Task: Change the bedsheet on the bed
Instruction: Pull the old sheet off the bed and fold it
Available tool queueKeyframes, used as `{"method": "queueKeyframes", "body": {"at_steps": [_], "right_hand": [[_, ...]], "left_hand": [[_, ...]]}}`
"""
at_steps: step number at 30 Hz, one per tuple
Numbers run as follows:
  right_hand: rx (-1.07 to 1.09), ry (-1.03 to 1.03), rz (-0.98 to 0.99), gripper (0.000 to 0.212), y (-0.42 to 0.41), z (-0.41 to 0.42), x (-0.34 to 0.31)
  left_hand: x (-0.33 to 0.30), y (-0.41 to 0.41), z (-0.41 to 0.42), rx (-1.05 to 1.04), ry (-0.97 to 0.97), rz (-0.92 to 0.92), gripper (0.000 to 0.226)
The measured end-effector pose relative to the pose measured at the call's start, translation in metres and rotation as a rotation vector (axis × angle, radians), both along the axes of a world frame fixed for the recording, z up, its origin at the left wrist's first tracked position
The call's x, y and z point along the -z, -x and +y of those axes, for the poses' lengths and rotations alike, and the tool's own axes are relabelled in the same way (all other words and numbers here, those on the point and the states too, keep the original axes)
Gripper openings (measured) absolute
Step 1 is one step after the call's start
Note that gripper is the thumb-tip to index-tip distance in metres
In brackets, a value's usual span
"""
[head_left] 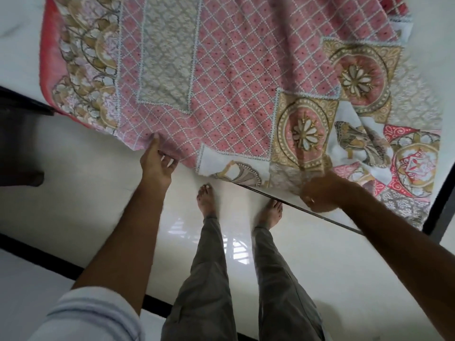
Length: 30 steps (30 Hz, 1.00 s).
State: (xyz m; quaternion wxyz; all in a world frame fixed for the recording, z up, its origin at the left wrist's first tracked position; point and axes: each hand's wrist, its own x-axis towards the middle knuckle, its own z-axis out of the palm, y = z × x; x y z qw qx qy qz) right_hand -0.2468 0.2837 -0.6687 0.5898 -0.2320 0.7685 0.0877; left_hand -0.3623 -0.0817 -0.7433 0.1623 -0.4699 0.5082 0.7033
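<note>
A pink, gold and pale-blue patterned bedsheet [234,77] hangs spread out in front of me above the floor, filling the upper half of the view. My left hand [157,163] pinches its lower edge at the left, thumb on top and fingers underneath. My right hand [320,195] grips the lower edge at the right, blurred, with the fingers curled into the cloth. The sheet sags between the two hands. No bed shows in this view.
Glossy white floor tiles [98,193] with dark grout lines lie below. My bare feet [206,200] and grey trousers stand under the sheet's edge. A dark piece of furniture [19,143] sits at the left. A dark frame [440,207] runs along the right.
</note>
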Motion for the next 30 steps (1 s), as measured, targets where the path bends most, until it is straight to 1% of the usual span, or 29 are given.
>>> {"method": "queueKeyframes", "body": {"at_steps": [1,2,3,4,5,6,7,8,9,10,11,12,13,14,16,18,20,21,23,26,28,30], "right_hand": [[0.047,0.03,-0.063,0.024,0.003,0.0,0.0],[0.132,0.125,-0.066,0.017,0.005,-0.002,0.005],[0.261,0.282,0.009,0.011,0.007,-0.004,0.012],[0.421,0.453,0.144,0.009,0.011,-0.009,0.02],[0.536,0.579,0.287,0.01,0.016,-0.017,0.029],[0.592,0.66,0.433,0.018,0.023,-0.029,0.034],[0.577,0.682,0.558,0.029,0.032,-0.047,0.039],[0.528,0.67,0.645,0.042,0.041,-0.067,0.043],[0.466,0.631,0.671,0.052,0.049,-0.09,0.047],[0.408,0.573,0.63,0.059,0.058,-0.11,0.051],[0.373,0.518,0.558,0.06,0.066,-0.128,0.052],[0.364,0.471,0.472,0.055,0.076,-0.146,0.053],[0.38,0.45,0.422,0.045,0.087,-0.162,0.051],[0.422,0.472,0.407,0.035,0.099,-0.179,0.048],[0.523,0.608,0.459,0.027,0.122,-0.207,0.044],[0.516,0.723,0.579,0.033,0.148,-0.238,0.042],[0.443,0.755,0.652,0.046,0.169,-0.269,0.045],[0.415,0.75,0.674,0.049,0.177,-0.283,0.047],[0.332,0.68,0.7,0.051,0.192,-0.316,0.05],[0.216,0.535,0.676,0.058,0.21,-0.352,0.055],[0.227,0.52,0.638,0.05,0.227,-0.366,0.063],[0.311,0.587,0.558,0.033,0.246,-0.374,0.068]], "left_hand": [[0.003,0.003,-0.003,-0.029,-0.018,0.009,0.05],[0.005,0.006,-0.009,-0.067,-0.035,0.017,0.051],[0.008,0.006,-0.014,-0.093,-0.064,0.027,0.052],[0.009,0.006,-0.018,-0.111,-0.065,0.034,0.055],[0.01,0.004,-0.022,-0.143,-0.054,0.036,0.061],[0.012,0.0,-0.024,-0.178,-0.001,0.029,0.065],[0.014,-0.004,-0.029,-0.2,0.08,0.016,0.064],[0.014,-0.01,-0.033,-0.195,0.172,-0.007,0.061],[0.015,-0.015,-0.04,-0.177,0.252,-0.031,0.055],[0.014,-0.021,-0.048,-0.168,0.303,-0.063,0.049],[0.015,-0.027,-0.056,-0.186,0.316,-0.099,0.044],[0.014,-0.03,-0.068,-0.223,0.295,-0.125,0.04],[0.015,-0.031,-0.08,-0.255,0.252,-0.132,0.037],[0.013,-0.028,-0.092,-0.257,0.203,-0.125,0.036],[0.013,-0.015,-0.112,-0.179,0.155,-0.08,0.036],[0.013,0.011,-0.132,-0.132,0.138,-0.041,0.043],[0.015,0.039,-0.148,-0.125,0.074,-0.019,0.051],[0.017,0.051,-0.153,-0.119,0.038,-0.01,0.055],[0.021,0.074,-0.167,-0.118,-0.025,0.01,0.065],[0.029,0.1,-0.184,-0.095,-0.069,0.001,0.078],[0.036,0.114,-0.197,-0.092,-0.093,-0.043,0.077],[0.044,0.119,-0.204,-0.066,-0.165,-0.072,0.063]]}}
